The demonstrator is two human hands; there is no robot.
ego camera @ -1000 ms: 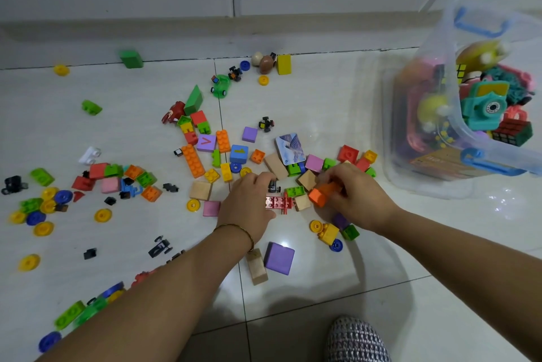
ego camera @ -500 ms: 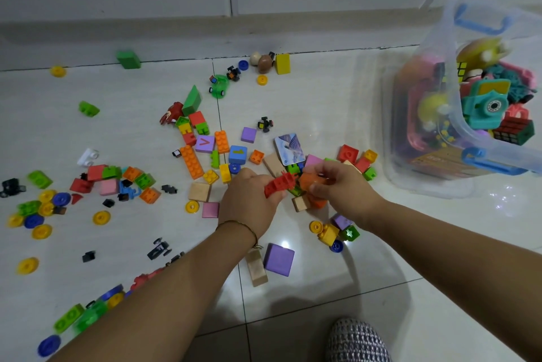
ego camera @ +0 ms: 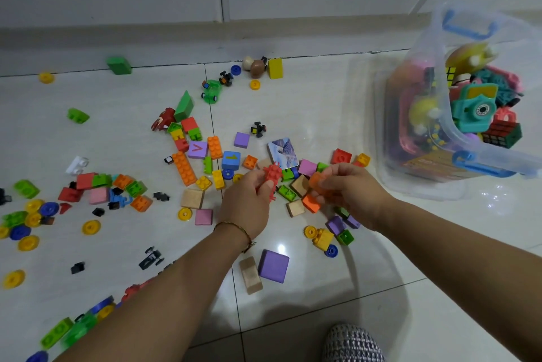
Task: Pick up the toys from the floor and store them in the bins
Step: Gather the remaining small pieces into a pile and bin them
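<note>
Many coloured bricks, wooden blocks and wheels lie scattered on the white tile floor (ego camera: pixel 293 92). My left hand (ego camera: pixel 247 203) grips a red spiky toy piece (ego camera: pixel 271 177), lifted a little above the pile. My right hand (ego camera: pixel 349 191) holds an orange brick (ego camera: pixel 318 180) just to the right of it. A clear plastic bin (ego camera: pixel 416 139) with blue handles stands at the right, tilted and holding several toys, among them a teal toy camera (ego camera: pixel 476 108) and a puzzle cube (ego camera: pixel 503 133).
A purple block (ego camera: pixel 273 266) and a wooden block (ego camera: pixel 250 275) lie near my left forearm. More bricks and yellow wheels spread to the left (ego camera: pixel 88 188). The wall's base runs along the back (ego camera: pixel 205 39). A grey patterned foot or slipper (ego camera: pixel 352 344) shows at the bottom.
Both hands rose from the pile. My left hand picked up the red spiky piece and lifted it; my right hand carried the orange brick upward and to the right.
</note>
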